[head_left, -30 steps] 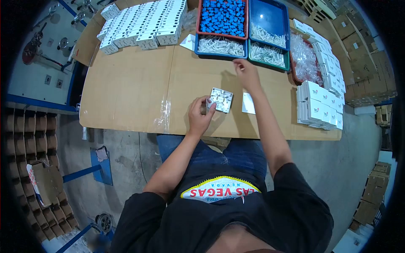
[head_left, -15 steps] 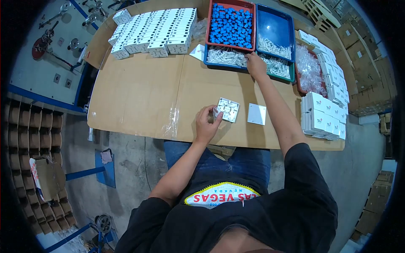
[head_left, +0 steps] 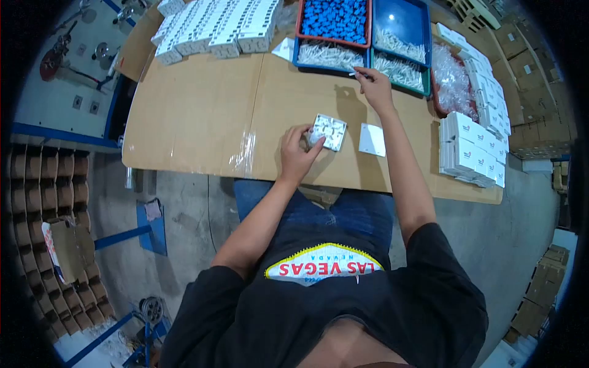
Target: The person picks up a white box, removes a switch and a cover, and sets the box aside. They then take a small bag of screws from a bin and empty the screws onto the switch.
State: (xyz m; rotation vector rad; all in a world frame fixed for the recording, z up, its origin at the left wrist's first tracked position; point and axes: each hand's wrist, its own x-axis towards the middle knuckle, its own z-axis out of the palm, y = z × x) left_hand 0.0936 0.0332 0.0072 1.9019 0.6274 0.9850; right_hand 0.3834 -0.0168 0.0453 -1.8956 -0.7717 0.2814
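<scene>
My left hand (head_left: 299, 151) grips the left edge of a square white module (head_left: 331, 131) above the cardboard-covered table, with a bit of clear plastic at its fingertips. My right hand (head_left: 375, 88) pinches a small white piece (head_left: 354, 73) in front of the blue tray of white pieces (head_left: 325, 56). A flat white square plate (head_left: 372, 140) lies on the table between the module and my right forearm.
Behind are a red tray of blue parts (head_left: 335, 21), a blue tray (head_left: 402, 27) and a green-rimmed tray (head_left: 399, 75). White stacked units (head_left: 215, 27) fill the back left. White boxes (head_left: 471, 150) and a tray of clear plastic bags (head_left: 453, 80) stand right.
My right hand has drawn back slightly from the tray of white pieces and now shows a white piece at its fingertips. The whole view has shifted, so the table appears higher.
</scene>
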